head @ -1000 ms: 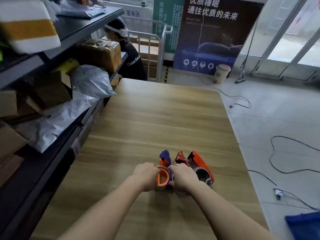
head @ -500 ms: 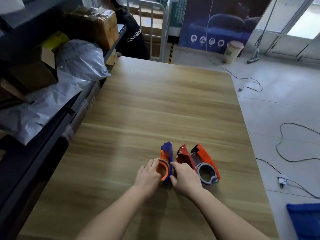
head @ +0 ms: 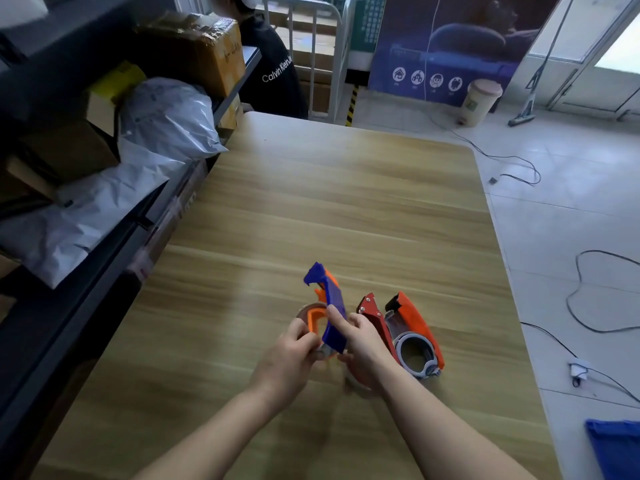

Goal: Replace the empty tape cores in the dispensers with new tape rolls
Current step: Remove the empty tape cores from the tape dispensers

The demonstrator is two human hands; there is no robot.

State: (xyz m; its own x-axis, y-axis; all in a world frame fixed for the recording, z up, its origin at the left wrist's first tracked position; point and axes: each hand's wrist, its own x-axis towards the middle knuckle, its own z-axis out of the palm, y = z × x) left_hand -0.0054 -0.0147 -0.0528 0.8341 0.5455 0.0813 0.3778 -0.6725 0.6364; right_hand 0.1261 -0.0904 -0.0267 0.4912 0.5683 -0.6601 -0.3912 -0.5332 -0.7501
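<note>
Between left hand (head: 294,355) and right hand (head: 364,345), both gripping, a blue dispenser (head: 334,317) apparently holds its old core (head: 309,309); two red dispensers (head: 414,327) just right await.

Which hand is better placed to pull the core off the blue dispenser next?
Probably the left hand: it pinches the blue dispenser right beside the orange roll holder, while the right hand grips the dispenser's body, steadying it.

Lower end of the blue-and-orange tape dispenser (head: 330,306) hidden between left hand (head: 294,358) and right hand (head: 363,348), outlines there blurred. The blue crate (head: 616,448) is cut off at the corner.
</note>
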